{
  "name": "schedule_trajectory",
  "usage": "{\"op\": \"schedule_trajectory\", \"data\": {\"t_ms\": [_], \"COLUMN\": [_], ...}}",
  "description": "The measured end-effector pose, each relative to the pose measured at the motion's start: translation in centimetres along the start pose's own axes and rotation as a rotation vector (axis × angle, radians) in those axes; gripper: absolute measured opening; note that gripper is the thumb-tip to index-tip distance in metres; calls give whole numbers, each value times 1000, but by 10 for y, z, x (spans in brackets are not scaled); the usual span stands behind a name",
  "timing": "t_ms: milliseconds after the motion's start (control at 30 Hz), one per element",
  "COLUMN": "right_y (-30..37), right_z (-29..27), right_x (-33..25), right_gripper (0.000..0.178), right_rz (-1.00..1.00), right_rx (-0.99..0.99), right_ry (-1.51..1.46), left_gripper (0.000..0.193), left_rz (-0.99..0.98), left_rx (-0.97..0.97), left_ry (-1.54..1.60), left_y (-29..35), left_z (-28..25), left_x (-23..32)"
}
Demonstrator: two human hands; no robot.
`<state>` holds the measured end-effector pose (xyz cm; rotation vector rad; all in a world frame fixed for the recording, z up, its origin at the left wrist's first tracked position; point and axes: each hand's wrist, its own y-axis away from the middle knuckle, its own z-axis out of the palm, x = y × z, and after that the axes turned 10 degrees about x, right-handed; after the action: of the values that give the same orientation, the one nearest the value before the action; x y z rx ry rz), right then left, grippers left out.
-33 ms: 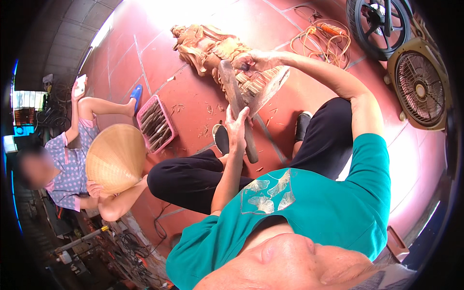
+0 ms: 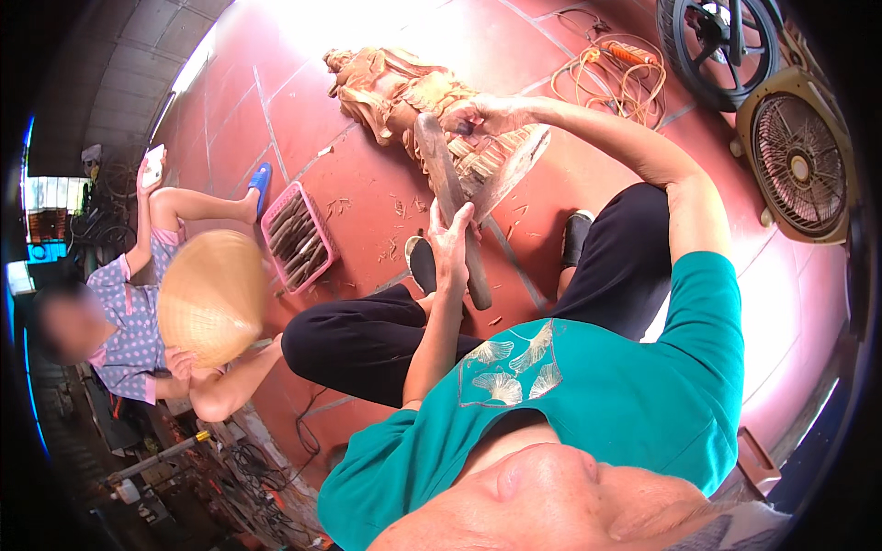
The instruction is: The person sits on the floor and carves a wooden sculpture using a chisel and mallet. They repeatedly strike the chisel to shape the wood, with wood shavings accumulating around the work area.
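Observation:
A carved wooden statue (image 2: 386,90) lies on the red tiled floor in front of me, its pale base towards the right. My left hand (image 2: 450,241) is closed round a long wooden bar (image 2: 445,174), which slants across the near side of the carving. Over the lower part of the statue, my right hand (image 2: 478,117) has its fingers curled together. Something dark shows between those fingers, but I cannot make out its kind. The bar's far end is close to the right hand.
Left of my knees stands a pink basket (image 2: 324,263) of tool handles. Beyond it a seated person holds a conical hat (image 2: 211,298) and a phone (image 2: 155,165). Wood chips (image 2: 400,208) litter the tiles. At right are an orange cord (image 2: 597,81), a wheel (image 2: 726,46) and a fan (image 2: 797,165).
The seated person's conical hat has shifted slightly to the left and up. My hands, the bar and the statue show almost no movement.

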<state>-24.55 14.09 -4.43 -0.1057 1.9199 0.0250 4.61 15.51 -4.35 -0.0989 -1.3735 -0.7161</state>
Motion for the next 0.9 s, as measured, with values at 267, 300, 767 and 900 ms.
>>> {"op": "schedule_trajectory", "data": {"t_ms": [267,300,767,900], "right_y": [3,3,1,4], "right_z": [3,1,7,6], "right_x": [-19,-15,-17,-20], "right_gripper": [38,43,44,43], "right_rz": [-179,-209,-176,-176], "right_rx": [55,57,82,109], "right_ry": [148,190,202,282], "left_gripper": [56,57,62,62], "left_rz": [224,261,355,430], "left_rx": [49,51,2,132], "left_ry": [-57,-57,-277,-188], "left_y": [21,21,17,19], "left_z": [18,19,18,23], "left_x": [38,38,45,41]}}
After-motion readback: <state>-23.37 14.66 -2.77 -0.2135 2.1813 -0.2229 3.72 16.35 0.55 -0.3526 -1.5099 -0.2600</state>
